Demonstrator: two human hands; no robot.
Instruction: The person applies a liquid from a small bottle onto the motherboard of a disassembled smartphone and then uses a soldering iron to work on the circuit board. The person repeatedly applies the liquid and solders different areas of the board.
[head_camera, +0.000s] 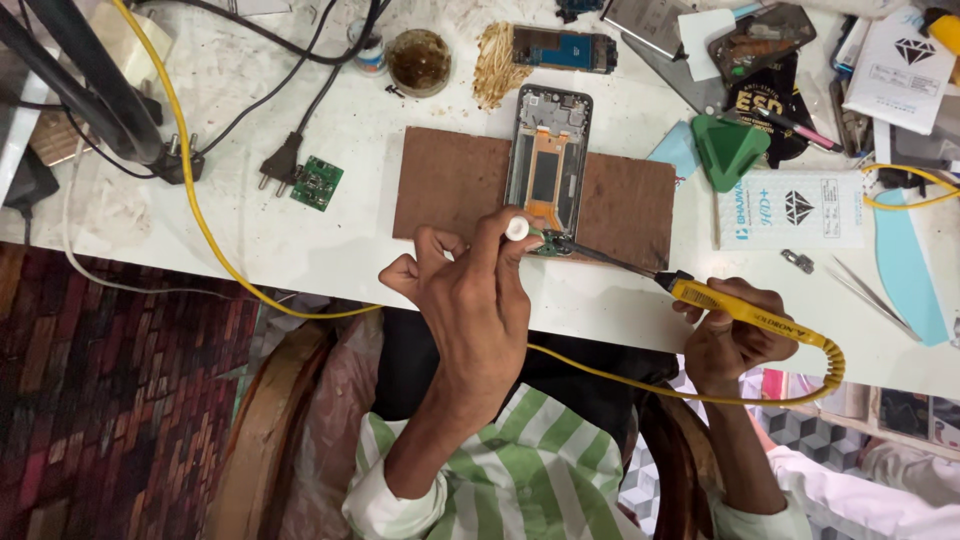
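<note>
An opened phone frame (547, 160) lies upright on a brown board (450, 180) on the white bench. My left hand (470, 300) pinches a small white-tipped tool (517, 229) at the frame's lower end, next to a small green part (545, 243). My right hand (735, 335) grips a yellow soldering iron (745, 312); its dark tip (585, 251) reaches left to that same green part. A yellow cord (640, 385) runs from the iron across my lap.
A small green circuit board (318, 183) and a black plug (280, 163) lie left of the board. A round flux tin (418, 62), a brass wool pad (494, 62), a second phone part (563, 48), a green triangular pick (730, 148), white boxes (790, 208) and tweezers (868, 290) crowd the back and right.
</note>
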